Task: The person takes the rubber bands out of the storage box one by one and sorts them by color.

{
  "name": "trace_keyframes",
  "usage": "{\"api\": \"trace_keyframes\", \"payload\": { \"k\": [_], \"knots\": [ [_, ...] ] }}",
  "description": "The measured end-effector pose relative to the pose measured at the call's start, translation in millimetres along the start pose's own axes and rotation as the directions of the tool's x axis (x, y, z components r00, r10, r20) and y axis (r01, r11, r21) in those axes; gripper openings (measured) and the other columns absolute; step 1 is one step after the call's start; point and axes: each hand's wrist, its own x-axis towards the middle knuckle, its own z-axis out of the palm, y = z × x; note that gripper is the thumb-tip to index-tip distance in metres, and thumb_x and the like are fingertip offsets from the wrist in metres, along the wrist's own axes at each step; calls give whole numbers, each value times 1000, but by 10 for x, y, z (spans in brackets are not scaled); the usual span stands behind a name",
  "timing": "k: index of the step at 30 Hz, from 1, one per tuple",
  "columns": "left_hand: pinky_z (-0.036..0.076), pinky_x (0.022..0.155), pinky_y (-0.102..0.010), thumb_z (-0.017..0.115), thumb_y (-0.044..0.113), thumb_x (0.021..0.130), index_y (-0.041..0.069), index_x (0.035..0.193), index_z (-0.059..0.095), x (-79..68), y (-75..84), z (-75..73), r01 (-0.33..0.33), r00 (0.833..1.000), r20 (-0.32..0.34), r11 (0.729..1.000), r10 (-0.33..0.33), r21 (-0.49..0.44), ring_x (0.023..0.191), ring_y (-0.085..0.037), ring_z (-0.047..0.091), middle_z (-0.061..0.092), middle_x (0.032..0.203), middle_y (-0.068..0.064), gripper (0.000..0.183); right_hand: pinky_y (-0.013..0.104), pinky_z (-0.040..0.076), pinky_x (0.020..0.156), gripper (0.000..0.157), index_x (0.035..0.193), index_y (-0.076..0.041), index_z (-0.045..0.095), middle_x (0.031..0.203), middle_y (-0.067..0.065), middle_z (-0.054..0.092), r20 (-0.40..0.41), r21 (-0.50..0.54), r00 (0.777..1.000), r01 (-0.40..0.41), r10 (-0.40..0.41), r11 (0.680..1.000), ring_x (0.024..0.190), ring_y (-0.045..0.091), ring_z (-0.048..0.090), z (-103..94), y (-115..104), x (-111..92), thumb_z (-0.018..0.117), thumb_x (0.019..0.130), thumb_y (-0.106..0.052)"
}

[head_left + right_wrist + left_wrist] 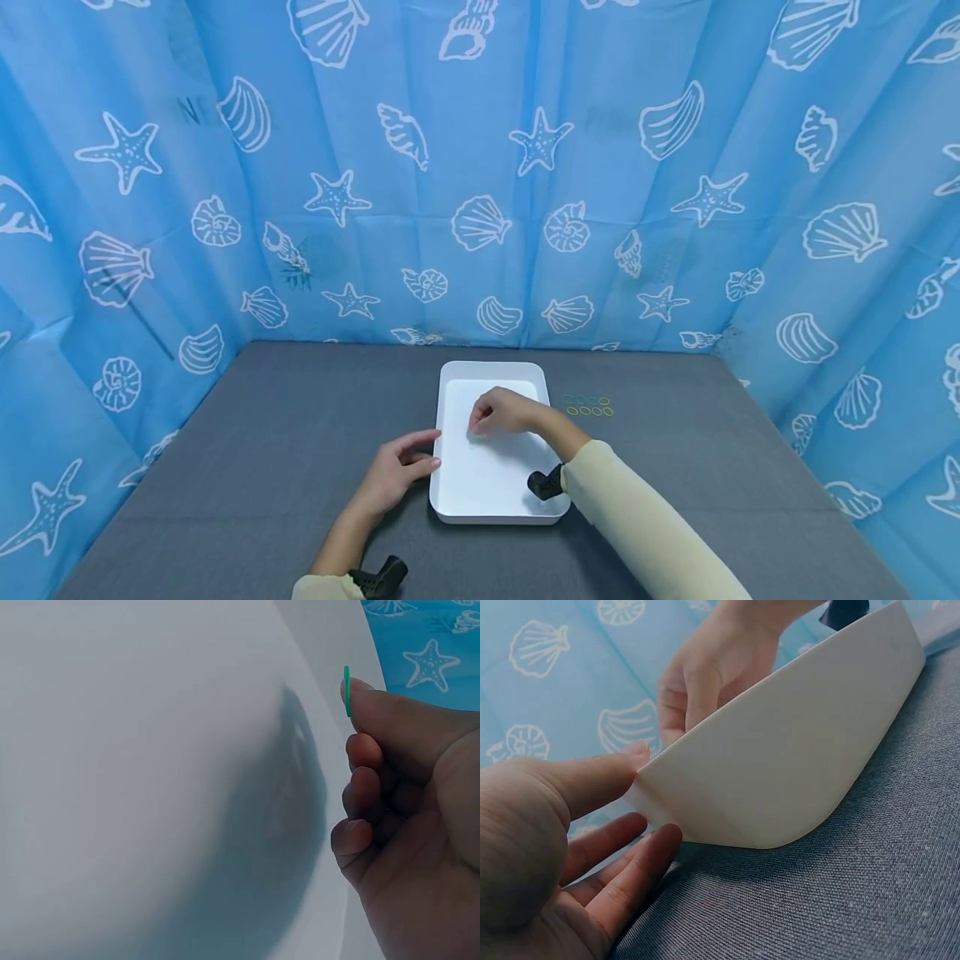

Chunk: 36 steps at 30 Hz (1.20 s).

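A white rectangular tray (491, 492) lies on the grey-covered table. My right hand (504, 412) is over the inside of the tray, left of its middle. Between thumb and forefinger it pinches a thin green ring (347, 691), seen edge-on in the right wrist view, with the other fingers curled in. My left hand (397, 472) touches the tray's left side with fingertips and thumb. In the left wrist view, the thumb (592, 780) meets the rim and the other fingers lie against the lower outer wall.
To the right of the tray, several small yellow rings (591, 411) lie in rows, with faint green rings (583, 400) behind. A blue curtain (480, 167) with white shell prints surrounds the grey table (315, 408) at the back and sides.
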Motion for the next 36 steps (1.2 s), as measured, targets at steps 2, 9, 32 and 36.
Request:
{"api": "trace_keyframes", "payload": {
  "k": [2, 9, 32, 36],
  "knots": [
    [44, 72, -31, 64, 22, 78, 18, 119, 53, 2, 2, 1, 3, 1000, -2, 1000, -3, 2, 90, -16, 55, 52, 114, -4, 42, 26, 41, 60, 5, 74, -16, 64, 69, -4, 58, -13, 1, 1000, 8, -8, 1000, 64, 11, 50, -25, 13, -21, 63, 79, -17],
    [44, 72, -31, 64, 22, 78, 18, 118, 53, 2, -14, 9, -4, 1000, -9, 1000, 4, 12, 89, -16, 55, 52, 114, -4, 42, 27, 41, 62, 5, 77, -11, 63, 71, -3, 58, -59, 41, 997, 43, -40, 998, 66, 11, 49, -140, -7, -129, 62, 80, -14],
    [44, 71, -31, 65, 23, 77, 19, 119, 53, -14, 18, 18, -10, 1000, -22, 1000, 10, 30, 88, -16, 55, 52, 113, -2, 43, 33, 41, 67, 6, 83, -10, 63, 81, 2, 58, -218, 171, 975, -13, 51, 985, 74, 19, 48, -501, 269, -507, 60, 81, -15],
    [44, 72, -31, 65, 23, 77, 19, 119, 52, -11, 13, 14, -15, 1000, -22, 999, 16, 31, 88, -16, 55, 53, 112, -3, 44, 33, 41, 66, 8, 84, -8, 63, 80, 2, 58, -241, 187, 968, -23, 69, 982, 72, 19, 48, -529, 331, -574, 60, 81, -15]
  ]
}}
